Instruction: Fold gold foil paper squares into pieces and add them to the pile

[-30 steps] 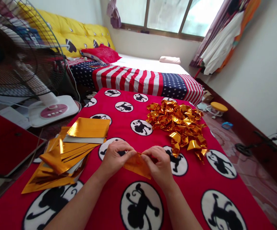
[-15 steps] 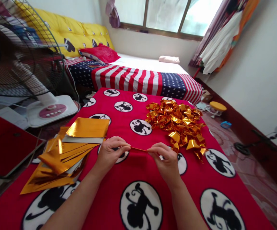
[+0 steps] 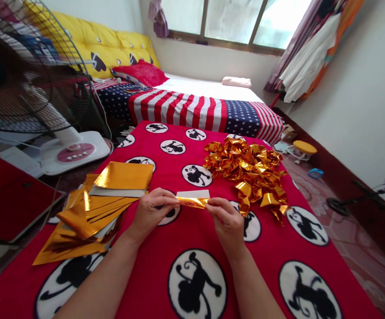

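Note:
Between my hands is a sheet of gold foil paper (image 3: 193, 202), folded into a narrow strip, with its pale back showing as a band along the far side. My left hand (image 3: 155, 210) pinches its left end between thumb and fingers. At the other end, my right hand (image 3: 225, 219) grips it the same way. The strip is held just above the red cloth (image 3: 152, 283) with monkey prints. Left of my left hand lies a stack of flat gold foil sheets (image 3: 122, 175), some fanned out. Beyond my right hand is a heap of folded gold foil pieces (image 3: 245, 164).
A white-based electric fan (image 3: 76, 153) stands at the left, above a dark red board (image 3: 9, 199). Past the table is a bed with a striped and starred cover (image 3: 186, 108). On the floor at right are a yellow stool (image 3: 304, 147) and a ring-light stand (image 3: 339, 205).
The foil strip was seen edge-on as a thin line; now it is tilted, showing its gold face and pale band. Both hands keep their pinch and have barely moved.

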Motion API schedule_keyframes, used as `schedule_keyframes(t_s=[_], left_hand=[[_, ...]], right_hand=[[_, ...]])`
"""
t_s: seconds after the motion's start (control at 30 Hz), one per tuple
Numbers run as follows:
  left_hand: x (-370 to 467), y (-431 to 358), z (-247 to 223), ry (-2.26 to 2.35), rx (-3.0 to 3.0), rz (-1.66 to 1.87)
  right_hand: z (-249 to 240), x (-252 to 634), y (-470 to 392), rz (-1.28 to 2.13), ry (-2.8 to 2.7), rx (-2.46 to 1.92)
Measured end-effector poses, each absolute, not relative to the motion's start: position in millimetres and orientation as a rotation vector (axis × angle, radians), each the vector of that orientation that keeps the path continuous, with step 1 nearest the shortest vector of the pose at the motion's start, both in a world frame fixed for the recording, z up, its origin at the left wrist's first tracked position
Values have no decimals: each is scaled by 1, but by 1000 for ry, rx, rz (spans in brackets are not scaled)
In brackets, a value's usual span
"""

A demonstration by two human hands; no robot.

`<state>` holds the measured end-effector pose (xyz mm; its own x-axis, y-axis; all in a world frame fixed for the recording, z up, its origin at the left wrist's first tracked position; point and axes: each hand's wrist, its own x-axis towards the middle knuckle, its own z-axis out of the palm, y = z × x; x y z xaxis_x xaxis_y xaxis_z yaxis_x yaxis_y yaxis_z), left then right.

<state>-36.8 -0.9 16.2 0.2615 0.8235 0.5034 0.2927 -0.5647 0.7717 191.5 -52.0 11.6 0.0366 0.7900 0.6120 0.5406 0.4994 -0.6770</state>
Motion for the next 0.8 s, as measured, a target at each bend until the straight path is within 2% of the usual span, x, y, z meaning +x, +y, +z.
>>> schedule_keyframes(t_s=[0.27, 0.53, 0.7, 0.8], left_hand=[[-47, 4, 10, 948, 2383, 977], [-45, -2, 17, 1088, 2393, 743], [-24, -11, 18, 1479, 2346, 789], [-14, -14, 14, 1448, 2358, 867]], right_hand=[[-4, 197, -49, 425, -1795, -1247], [2, 196, -58, 504, -1847, -1283], [4, 188, -58, 396, -1855, -1379], [4, 183, -58, 279, -1881, -1453]])
